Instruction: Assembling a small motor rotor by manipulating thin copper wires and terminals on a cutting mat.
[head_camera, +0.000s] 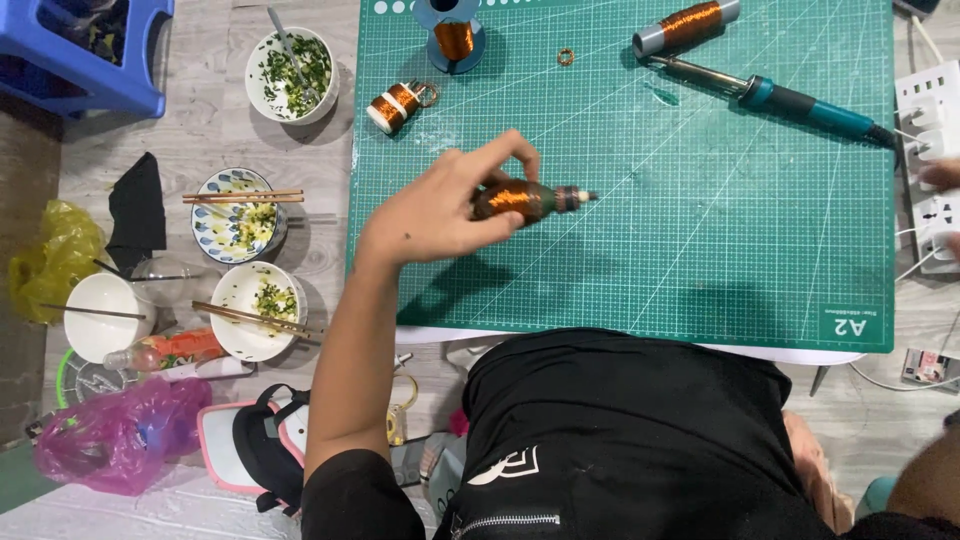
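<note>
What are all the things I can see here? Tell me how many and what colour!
cutting mat: 1, green, centre
copper wire spools: 3, orange, along the mat's top
held coil: 1, copper, above the mat
soldering iron: 1, teal handle, mat's top right
bowls: 4, white, floor at left
chopsticks: pairs, wooden, across bowls
power strip: white, right edge
stool: blue, top left
left hand: pinching the coil
right hand: at the power strip
</note>
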